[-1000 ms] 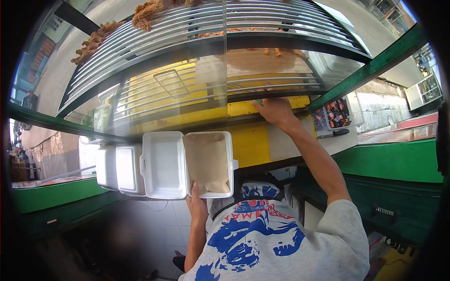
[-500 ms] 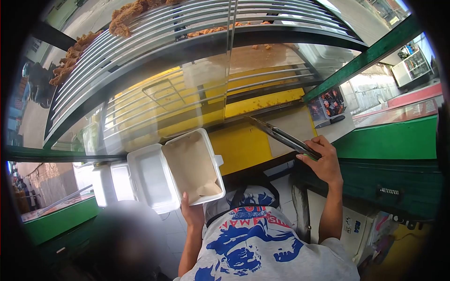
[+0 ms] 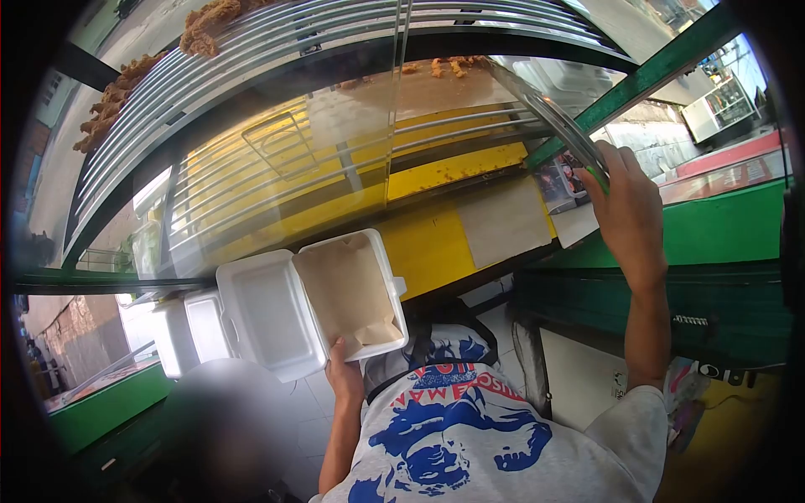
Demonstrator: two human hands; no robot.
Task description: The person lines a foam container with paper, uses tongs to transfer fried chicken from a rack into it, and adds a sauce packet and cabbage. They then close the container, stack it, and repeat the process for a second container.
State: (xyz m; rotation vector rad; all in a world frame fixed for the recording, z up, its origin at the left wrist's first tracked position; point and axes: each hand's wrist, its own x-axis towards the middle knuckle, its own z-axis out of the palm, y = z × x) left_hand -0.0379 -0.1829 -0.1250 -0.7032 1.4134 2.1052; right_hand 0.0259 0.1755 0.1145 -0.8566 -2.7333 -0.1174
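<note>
An open white foam box (image 3: 270, 323) is held at its near edge by my left hand (image 3: 345, 375), thumb over the rim. Brown paper (image 3: 345, 289) lines its right half, and no food shows in it. My right hand (image 3: 627, 205) is closed on metal tongs (image 3: 563, 126), which point up and left into the display case. Their tips are near small fried pieces (image 3: 457, 67) on a shelf.
Larger fried pieces (image 3: 210, 29) lie on the upper metal rack (image 3: 277, 63) behind glass. More white foam boxes (image 3: 172, 339) stand at left. A blurred person (image 3: 231, 427) is at lower left. A green frame bar (image 3: 646, 80) slants at right.
My right hand has moved up and to the right, and the tongs now reach higher, toward the shelf. The box in my left hand has barely moved.
</note>
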